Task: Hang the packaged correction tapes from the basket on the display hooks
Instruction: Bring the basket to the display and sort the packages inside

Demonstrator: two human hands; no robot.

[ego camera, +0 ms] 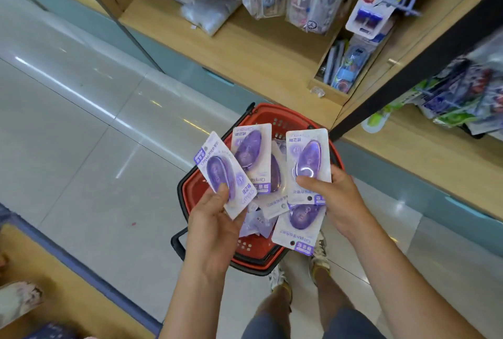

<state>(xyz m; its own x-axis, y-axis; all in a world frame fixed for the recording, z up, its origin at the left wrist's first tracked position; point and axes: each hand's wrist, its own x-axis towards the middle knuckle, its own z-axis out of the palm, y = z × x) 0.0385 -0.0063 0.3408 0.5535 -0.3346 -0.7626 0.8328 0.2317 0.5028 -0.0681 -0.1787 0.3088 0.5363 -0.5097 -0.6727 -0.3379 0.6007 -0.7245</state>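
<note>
Two hands: the left hand (pixel 215 218) and the right hand (pixel 334 199). One red basket (pixel 192 189) with two black handles (pixel 177 242). Five correction tape packs (pixel 309 164) plainly show a purple dispenser. One is pinched in the left hand, two are fanned between the hands over the basket's middle, and two overlap at the right hand by the basket's right rim. More packs lie heaped inside the basket, too overlapped to count. Two shoes (pixel 321 254) stand by its near edge.

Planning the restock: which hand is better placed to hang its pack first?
Right, probably: the right hand grips a pack on the side nearer the display hooks; the left hand holds another pack farther away.
</note>
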